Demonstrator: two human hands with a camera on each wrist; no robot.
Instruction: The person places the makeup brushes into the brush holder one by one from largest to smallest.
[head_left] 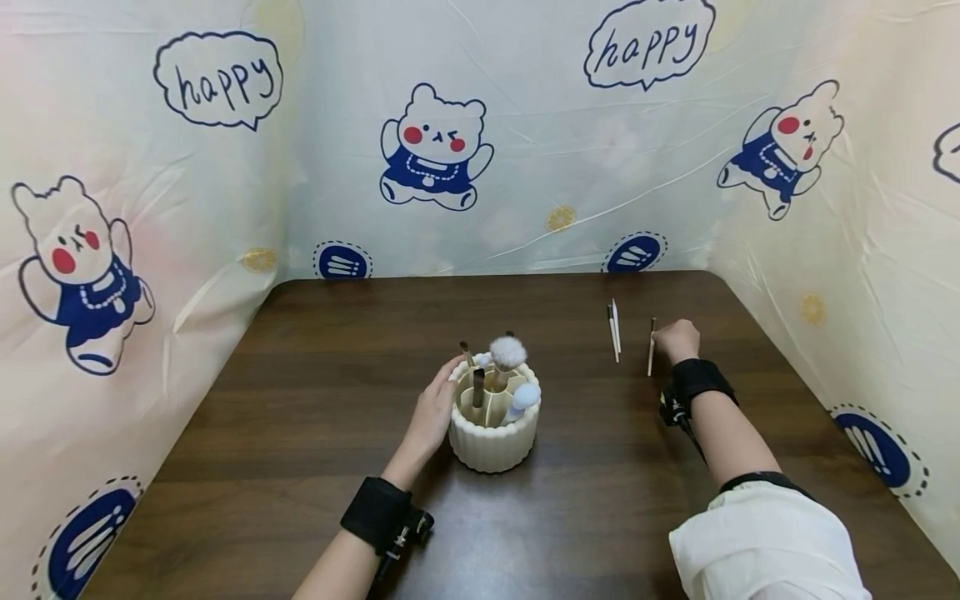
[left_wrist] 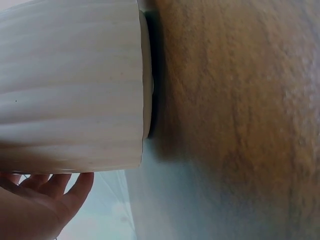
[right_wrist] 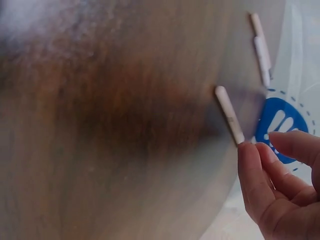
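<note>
A cream, ribbed makeup brush holder (head_left: 491, 450) stands upright with several brushes in its compartments, including a fluffy white brush (head_left: 507, 353) and a pale blue-white one (head_left: 521, 400). My left hand (head_left: 431, 414) holds the holder by its left side; in the left wrist view its fingers (left_wrist: 75, 192) lie against the ribbed wall. At the right, my right hand (head_left: 678, 341) is at a thin makeup brush (head_left: 650, 358) on the table. In the right wrist view its fingertips meet one end of that brush, and the thumb (right_wrist: 287, 142) stands apart from them.
Two slim sticks (head_left: 615, 332) lie side by side on the dark wooden table (head_left: 337, 358), left of my right hand. A printed plastic sheet (head_left: 525, 167) rises behind the table and along both sides.
</note>
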